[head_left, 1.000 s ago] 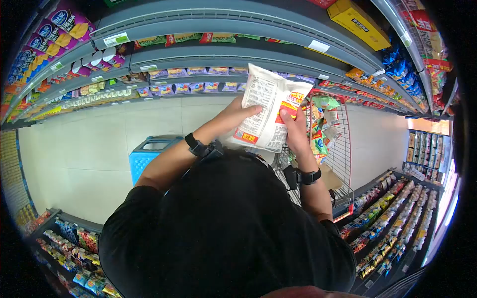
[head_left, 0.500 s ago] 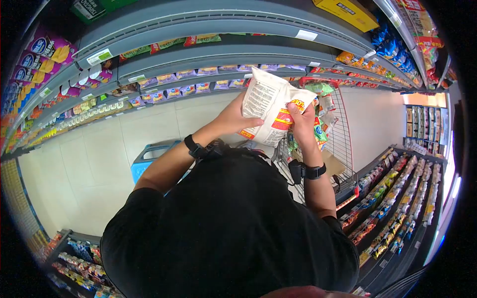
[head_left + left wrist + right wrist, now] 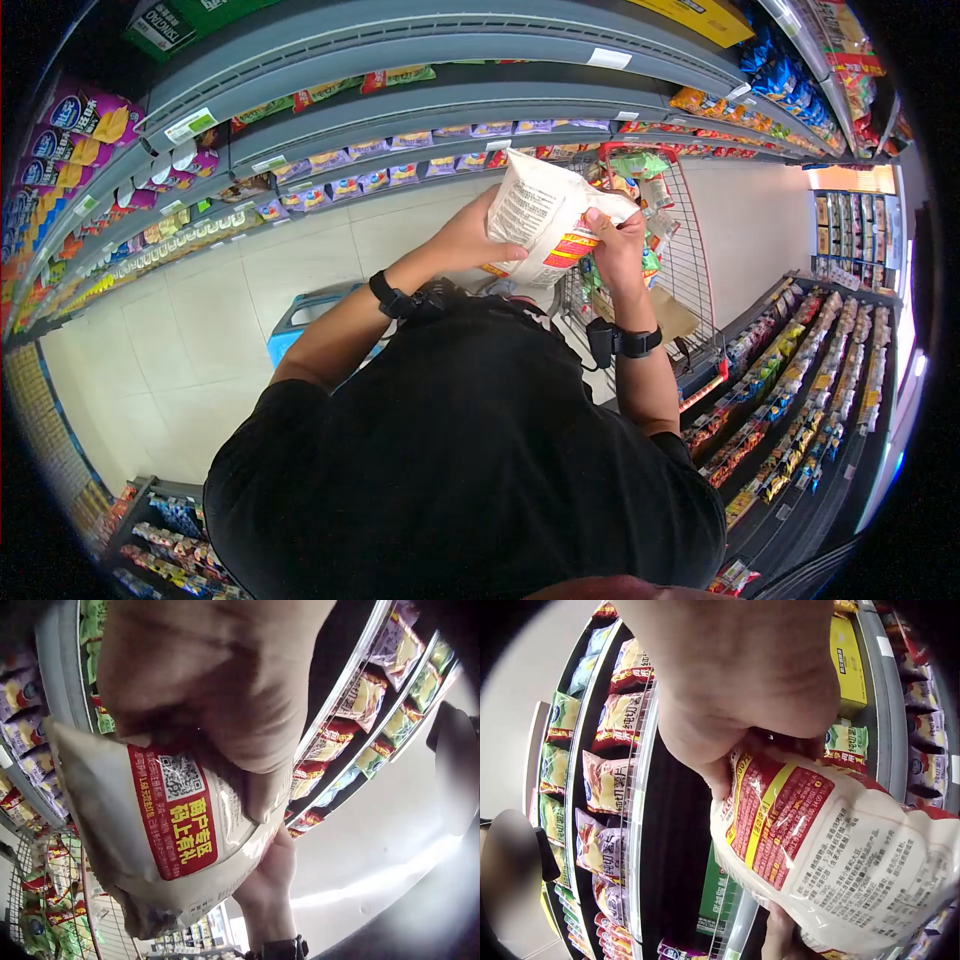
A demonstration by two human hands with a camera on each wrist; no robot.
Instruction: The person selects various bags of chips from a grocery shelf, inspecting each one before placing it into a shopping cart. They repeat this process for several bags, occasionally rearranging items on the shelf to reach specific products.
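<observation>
Near the upper middle of the head view, both hands are holding up a white plastic snack bag with red and yellow label panels and dense black print (image 3: 540,215). The left hand (image 3: 468,238) is gripping its left edge, fingers curling round the bag, thumb lying across the printed face. The right hand (image 3: 615,250) is pinching the bag's right side by the red and yellow panel, fingers curling over the edge. Just beyond the bag, right of centre, a wire shopping cart with red trim (image 3: 690,270) is carrying green and mixed snack packets. Grey store shelves (image 3: 420,100) stocked with packets are arching across the top of the frame. A blue plastic basket (image 3: 300,320) is standing on the pale floor at left of centre.
</observation>
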